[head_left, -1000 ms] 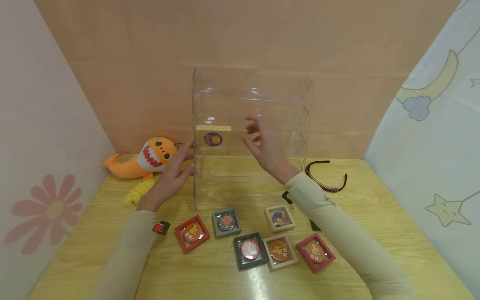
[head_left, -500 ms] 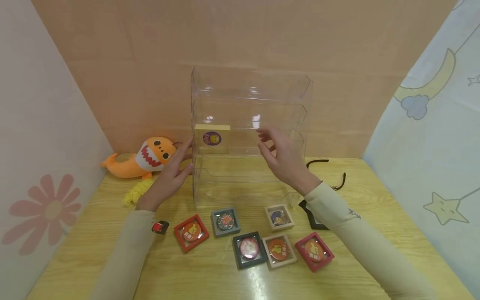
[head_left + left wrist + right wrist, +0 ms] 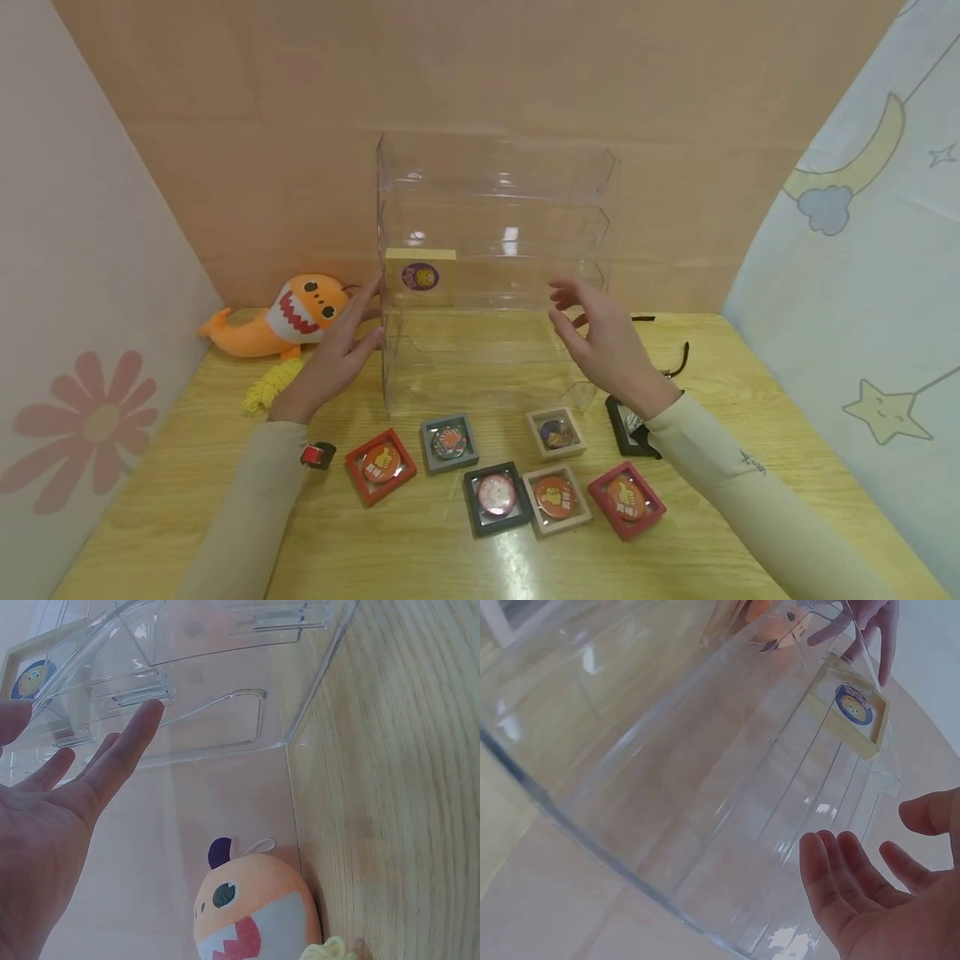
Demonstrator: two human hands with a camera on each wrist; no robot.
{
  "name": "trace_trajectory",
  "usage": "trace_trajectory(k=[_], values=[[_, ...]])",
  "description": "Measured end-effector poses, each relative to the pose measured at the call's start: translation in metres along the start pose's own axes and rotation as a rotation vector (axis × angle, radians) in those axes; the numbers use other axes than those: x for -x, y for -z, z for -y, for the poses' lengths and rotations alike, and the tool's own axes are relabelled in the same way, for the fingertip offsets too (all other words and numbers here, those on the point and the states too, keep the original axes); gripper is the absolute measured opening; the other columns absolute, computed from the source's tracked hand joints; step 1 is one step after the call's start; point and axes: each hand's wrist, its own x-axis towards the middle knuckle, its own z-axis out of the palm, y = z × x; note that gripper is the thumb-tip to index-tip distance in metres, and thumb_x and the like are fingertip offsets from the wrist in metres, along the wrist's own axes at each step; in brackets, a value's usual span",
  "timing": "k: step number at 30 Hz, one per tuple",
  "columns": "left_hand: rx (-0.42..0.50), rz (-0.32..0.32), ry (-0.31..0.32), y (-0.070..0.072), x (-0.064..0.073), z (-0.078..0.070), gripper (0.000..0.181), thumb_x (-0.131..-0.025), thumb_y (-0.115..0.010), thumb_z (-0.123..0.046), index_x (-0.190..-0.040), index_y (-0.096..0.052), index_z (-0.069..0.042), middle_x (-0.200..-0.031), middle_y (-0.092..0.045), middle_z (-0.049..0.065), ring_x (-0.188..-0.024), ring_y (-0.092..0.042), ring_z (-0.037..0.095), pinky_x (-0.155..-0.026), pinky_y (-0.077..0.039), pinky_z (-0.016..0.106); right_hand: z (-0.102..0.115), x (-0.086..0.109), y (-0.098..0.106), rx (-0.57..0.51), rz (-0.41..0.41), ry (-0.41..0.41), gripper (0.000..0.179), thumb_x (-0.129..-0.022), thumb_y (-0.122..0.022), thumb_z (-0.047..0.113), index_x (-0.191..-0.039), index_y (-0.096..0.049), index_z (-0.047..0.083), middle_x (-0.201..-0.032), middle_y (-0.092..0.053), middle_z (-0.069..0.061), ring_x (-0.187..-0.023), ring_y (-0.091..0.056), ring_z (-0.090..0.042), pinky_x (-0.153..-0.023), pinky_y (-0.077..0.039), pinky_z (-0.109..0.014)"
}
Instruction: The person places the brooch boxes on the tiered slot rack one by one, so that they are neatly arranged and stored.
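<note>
A clear acrylic rack (image 3: 495,179) with several tiers stands upright at the back of the table. In its left part, on a middle tier, sits a pale yellow frame (image 3: 420,277) with a round purple badge; the right wrist view shows this yellow frame (image 3: 847,709) too. My left hand (image 3: 333,358) rests its extended fingers against the rack's left side; in the left wrist view the hand (image 3: 67,802) has nothing in its grasp. In front of the rack's right part hovers my right hand (image 3: 603,337), fingers relaxed and slightly bent, holding nothing.
On the table before the rack lie several small badge frames, among them a red frame (image 3: 380,465), a grey-blue frame (image 3: 450,443) and a crimson frame (image 3: 627,500). An orange shark plush (image 3: 281,317) and yellow yarn (image 3: 273,385) lie left. A dark headband (image 3: 682,358) is partly hidden behind my right wrist.
My right hand has moved right and a little down, away from the yellow frame. A black frame beneath that forearm has come into sight. My left hand stays at the rack's side.
</note>
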Motion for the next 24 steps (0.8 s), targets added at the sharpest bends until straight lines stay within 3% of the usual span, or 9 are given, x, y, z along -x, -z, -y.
trace_trajectory(k=[11,18,24], values=[[-0.003,-0.002,-0.014,0.001,-0.001,0.002,0.070,-0.107,-0.043,0.001,-0.165,-0.009,-0.018,-0.165,-0.016,0.015,-0.140,-0.036,0.045,-0.094,-0.054,0.057,-0.016,0.042,0.015,0.065,0.001,-0.059,0.036,-0.099,-0.064,0.007,-0.135,-0.056,0.003,-0.111,-0.068,-0.010,-0.097,-0.064,-0.021,-0.069,-0.058,-0.041],[-0.005,-0.002,-0.017,0.002,0.001,0.001,0.070,-0.107,-0.043,0.001,-0.165,-0.008,-0.016,-0.164,-0.016,0.016,-0.140,-0.036,0.044,-0.093,-0.054,0.056,-0.026,0.067,0.018,0.072,-0.010,-0.095,0.036,-0.097,-0.066,0.004,-0.133,-0.058,0.002,-0.108,-0.069,-0.010,-0.095,-0.065,-0.021,-0.067,-0.056,-0.028],[-0.016,-0.004,-0.008,0.003,0.001,0.002,0.070,-0.107,-0.043,0.000,-0.165,-0.008,-0.018,-0.165,-0.016,0.015,-0.140,-0.036,0.044,-0.092,-0.055,0.056,-0.031,0.083,0.021,0.084,-0.007,-0.114,0.036,-0.095,-0.068,0.003,-0.130,-0.059,0.001,-0.105,-0.069,-0.009,-0.090,-0.065,-0.018,-0.065,-0.057,-0.032]])
